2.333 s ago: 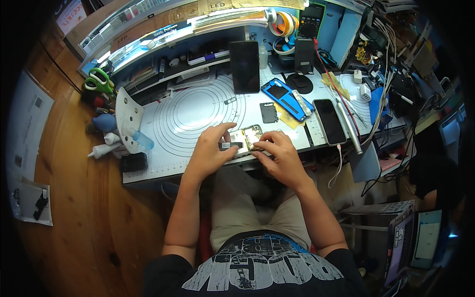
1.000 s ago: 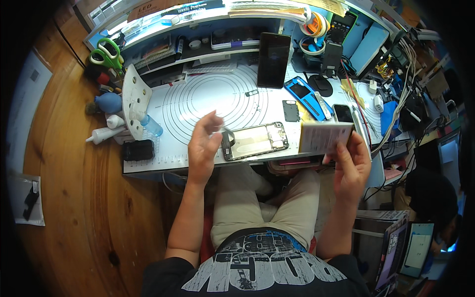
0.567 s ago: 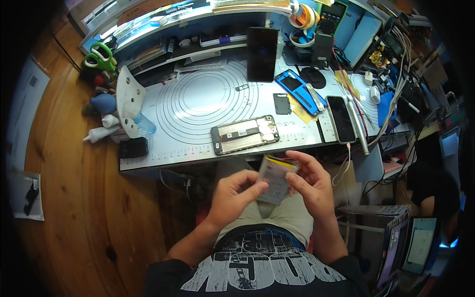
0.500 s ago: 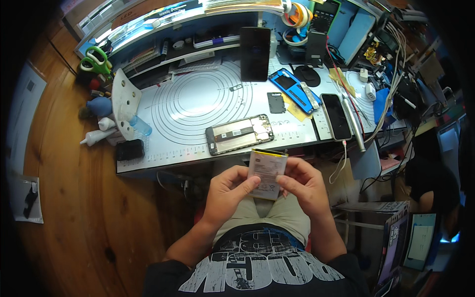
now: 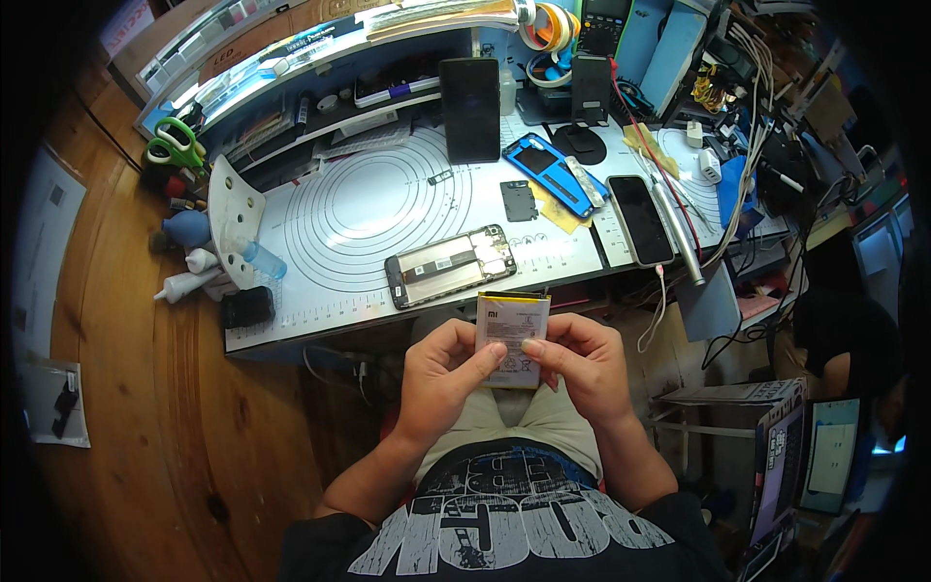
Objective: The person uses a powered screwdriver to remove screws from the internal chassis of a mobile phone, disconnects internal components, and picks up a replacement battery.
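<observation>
A flat silver-grey phone battery [image 5: 514,325] with a yellow strip along its far edge is held over my lap, just off the bench's near edge. My left hand [image 5: 448,373] grips its left side, thumb laid on the printed face. My right hand [image 5: 585,364] pinches the right side in the same way, its thumb on the face too. Both sets of fingers are partly hidden behind the battery. Beyond it on the white bench mat [image 5: 339,281] lies an opened phone body [image 5: 452,266] with its inner frame and circuit board showing.
A blue phone back cover [image 5: 556,175], a dark flat plate [image 5: 519,201] and a phone [image 5: 638,221] with a white cable lie on the right. A dark phone [image 5: 470,112] stands upright at the back. Bottles [image 5: 262,260] and green scissors [image 5: 175,144] are at left.
The battery has turned slightly and now faces me more squarely. My right thumb has moved inward on its face. The bench appears shifted left as the view moved.
</observation>
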The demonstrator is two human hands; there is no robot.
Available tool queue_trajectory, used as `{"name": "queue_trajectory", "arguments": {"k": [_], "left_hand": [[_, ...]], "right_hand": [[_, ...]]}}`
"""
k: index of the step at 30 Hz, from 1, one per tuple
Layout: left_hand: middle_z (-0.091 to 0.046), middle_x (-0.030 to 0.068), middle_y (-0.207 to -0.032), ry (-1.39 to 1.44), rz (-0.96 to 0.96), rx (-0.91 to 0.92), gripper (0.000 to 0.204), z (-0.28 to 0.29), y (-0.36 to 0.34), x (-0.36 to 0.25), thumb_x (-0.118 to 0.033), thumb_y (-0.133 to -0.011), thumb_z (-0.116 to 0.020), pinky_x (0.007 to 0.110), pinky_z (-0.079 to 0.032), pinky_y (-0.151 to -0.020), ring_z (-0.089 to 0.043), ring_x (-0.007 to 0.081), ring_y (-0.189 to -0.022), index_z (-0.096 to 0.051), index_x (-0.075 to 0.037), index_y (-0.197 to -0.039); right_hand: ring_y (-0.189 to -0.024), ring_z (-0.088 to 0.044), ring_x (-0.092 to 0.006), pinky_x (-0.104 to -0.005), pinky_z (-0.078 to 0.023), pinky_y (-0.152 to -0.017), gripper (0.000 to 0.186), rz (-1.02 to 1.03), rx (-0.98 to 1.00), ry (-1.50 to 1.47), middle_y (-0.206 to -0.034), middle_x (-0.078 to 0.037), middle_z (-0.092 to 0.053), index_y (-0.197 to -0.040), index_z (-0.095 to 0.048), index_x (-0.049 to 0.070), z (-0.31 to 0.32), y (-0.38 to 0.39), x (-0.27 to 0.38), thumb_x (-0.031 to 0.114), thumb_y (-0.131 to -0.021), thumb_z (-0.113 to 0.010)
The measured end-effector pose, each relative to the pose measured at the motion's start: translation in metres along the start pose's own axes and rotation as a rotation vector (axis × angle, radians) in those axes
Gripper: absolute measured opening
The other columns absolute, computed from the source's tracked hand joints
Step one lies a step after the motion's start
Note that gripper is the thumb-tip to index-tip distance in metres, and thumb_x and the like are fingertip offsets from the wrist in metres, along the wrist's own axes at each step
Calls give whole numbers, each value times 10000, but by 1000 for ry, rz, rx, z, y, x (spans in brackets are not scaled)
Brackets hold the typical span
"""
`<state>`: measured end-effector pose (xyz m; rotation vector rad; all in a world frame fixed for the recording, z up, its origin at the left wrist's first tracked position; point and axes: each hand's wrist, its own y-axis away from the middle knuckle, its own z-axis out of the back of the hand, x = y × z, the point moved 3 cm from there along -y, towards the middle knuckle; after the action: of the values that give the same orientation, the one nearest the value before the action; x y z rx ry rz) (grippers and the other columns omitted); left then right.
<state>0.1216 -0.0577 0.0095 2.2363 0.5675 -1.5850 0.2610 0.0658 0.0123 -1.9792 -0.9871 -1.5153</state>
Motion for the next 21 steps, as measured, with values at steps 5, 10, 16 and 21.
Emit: {"name": "queue_trajectory", "arguments": {"k": [5,10,16,21], "left_hand": [[-722,48,-931,8,13,20,77,-1,0,-1,-69,-975,-697,232,-530,-779,-646,60,-847,-653,-5,-974],[-722,40,-939,27,0,44,84,-5,0,-6,-77,-983,-691,230,-532,-786,-641,48,-857,-653,-2,-988],[-674,179,-1273,-675,-503,-74,576,-16,-8,-21,-105,-896,-795,352,-528,-982,-657,243,-1162,-548,38,-1397],[-411,247,-1570,-217,-634,127,928,-22,-20,-8,-95,-824,-857,429,-430,-1139,-500,326,-1388,-295,62,-1546]], "right_hand": [[-622,-570,-46,-202,-423,-523,129,-51,31,-67,-812,-39,-692,-1026,-712,-34,1,0,2,49,-928,-730],[-618,-569,-48,-202,-420,-522,127,-41,27,-104,-811,-38,-695,-1023,-711,-35,2,-1,4,46,-928,-730],[-756,-649,-149,-273,-519,-657,214,698,-158,635,-911,-87,-700,-1053,-750,-7,-2,3,30,-74,-850,-743],[-774,-650,-215,-320,-538,-661,421,1132,-189,917,-948,-82,-661,-1090,-773,36,-12,-1,48,-104,-693,-753]]}}
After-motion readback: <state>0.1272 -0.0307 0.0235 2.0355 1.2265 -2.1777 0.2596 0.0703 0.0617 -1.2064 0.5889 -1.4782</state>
